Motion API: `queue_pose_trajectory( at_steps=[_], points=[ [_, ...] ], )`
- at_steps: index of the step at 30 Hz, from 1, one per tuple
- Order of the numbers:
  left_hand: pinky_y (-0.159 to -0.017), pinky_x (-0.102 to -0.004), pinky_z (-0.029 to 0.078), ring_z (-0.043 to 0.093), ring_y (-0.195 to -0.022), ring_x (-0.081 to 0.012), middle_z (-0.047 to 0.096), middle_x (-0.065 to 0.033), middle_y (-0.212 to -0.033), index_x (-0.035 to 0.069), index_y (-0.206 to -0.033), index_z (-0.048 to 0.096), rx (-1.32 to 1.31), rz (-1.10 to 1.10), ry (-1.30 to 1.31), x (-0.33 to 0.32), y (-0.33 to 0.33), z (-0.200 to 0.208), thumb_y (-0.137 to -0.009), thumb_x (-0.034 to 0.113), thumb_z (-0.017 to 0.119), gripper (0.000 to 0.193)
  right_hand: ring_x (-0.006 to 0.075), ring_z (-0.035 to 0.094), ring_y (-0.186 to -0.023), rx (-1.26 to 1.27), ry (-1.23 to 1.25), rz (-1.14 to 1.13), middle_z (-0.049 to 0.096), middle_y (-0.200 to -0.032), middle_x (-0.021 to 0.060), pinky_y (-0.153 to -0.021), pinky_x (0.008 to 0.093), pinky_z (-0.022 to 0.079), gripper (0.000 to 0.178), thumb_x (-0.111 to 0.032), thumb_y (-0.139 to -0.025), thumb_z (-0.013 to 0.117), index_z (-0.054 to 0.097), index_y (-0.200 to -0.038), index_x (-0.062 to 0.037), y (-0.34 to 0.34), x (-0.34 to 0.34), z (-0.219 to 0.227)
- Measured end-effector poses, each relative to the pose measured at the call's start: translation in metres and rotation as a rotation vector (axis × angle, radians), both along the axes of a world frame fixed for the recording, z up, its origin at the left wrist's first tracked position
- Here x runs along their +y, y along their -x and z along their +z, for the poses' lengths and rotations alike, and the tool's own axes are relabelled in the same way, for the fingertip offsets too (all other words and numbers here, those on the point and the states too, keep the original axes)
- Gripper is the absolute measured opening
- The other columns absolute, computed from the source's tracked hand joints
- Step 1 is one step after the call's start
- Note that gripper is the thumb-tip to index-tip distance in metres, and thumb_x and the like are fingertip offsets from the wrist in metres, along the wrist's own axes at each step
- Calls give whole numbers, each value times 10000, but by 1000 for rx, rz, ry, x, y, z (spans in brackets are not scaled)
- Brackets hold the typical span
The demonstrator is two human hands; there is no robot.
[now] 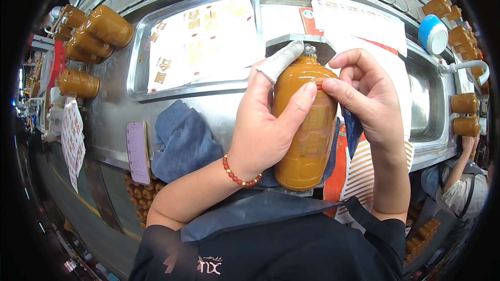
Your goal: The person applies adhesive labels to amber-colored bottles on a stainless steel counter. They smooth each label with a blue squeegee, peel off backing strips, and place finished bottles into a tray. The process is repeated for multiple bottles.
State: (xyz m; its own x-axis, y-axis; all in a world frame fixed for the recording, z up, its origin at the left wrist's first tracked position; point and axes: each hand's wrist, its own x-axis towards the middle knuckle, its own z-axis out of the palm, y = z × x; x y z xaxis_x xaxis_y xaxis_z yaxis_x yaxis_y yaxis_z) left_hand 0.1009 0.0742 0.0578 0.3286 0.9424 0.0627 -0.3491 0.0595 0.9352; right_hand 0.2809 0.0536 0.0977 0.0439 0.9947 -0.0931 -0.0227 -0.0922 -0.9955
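Note:
My left hand (pixel 265 119) is wrapped round an amber-brown bottle (pixel 307 140) with a clear threaded neck and raised relief on its body. A pale fabric finger cot (pixel 281 61) covers one of its fingers beside the neck, and the thumb lies on the bottle's front. On the shoulder sits a small red label (pixel 319 87), touched by the thumb of my right hand (pixel 367 91). The other right fingers are curled. From beneath that hand hangs a dark blue pointed piece (pixel 351 134), seemingly held in the curled fingers. Behind the neck is a grey angular plate (pixel 325 49).
Printed label sheets (pixel 208 41) lie on a metal tray (pixel 138 86) at left. A blue cloth (pixel 182 135) and a phone (pixel 137 152) rest near the front edge. Amber bottles (pixel 107 26) stand at left. A sink (pixel 424 99) and another person (pixel 463 187) are at right.

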Motion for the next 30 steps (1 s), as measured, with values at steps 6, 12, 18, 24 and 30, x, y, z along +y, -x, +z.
queue_pose_trajectory(
  at_steps=[6,12,18,24,30],
  points=[
    [-1086,-335,425,529,-1263,-199,505,-117,-1325,3,-1408,534,46,-11,32,-1,1,1,-990,119,669,455,-32,454,-667,46,38,39,515,-760,-96,-595,129,363,257,-76,-907,788,613,-1090,-31,-4,3,0],
    [-1088,-336,427,520,-1279,-189,492,-112,-1347,9,-1438,498,10,-52,94,0,2,2,-988,142,682,504,0,509,-636,14,85,102,562,-792,-40,-557,156,398,190,-171,-1011,653,622,-1114,-14,-17,8,3],
    [-1104,-345,418,509,-1301,-192,473,-120,-1403,6,-1490,414,-22,-134,28,3,6,4,-965,137,703,614,77,638,-869,71,84,-46,670,-960,37,-789,220,528,524,-415,-1131,384,651,-1223,27,-58,21,6],
    [-1110,-349,414,505,-1303,-196,479,-118,-1398,7,-1474,430,-27,-121,35,4,6,2,-946,99,700,600,96,667,-946,-191,-14,103,692,-1029,39,-860,236,542,382,-78,-856,793,666,-1210,-10,-12,11,43],
    [-1107,-349,421,503,-1305,-195,483,-116,-1392,8,-1471,428,4,-97,25,3,5,1,-935,68,699,604,121,689,-919,-426,-91,134,716,-995,58,-840,257,563,286,-91,-866,779,689,-1121,3,-11,18,43]
  ],
)
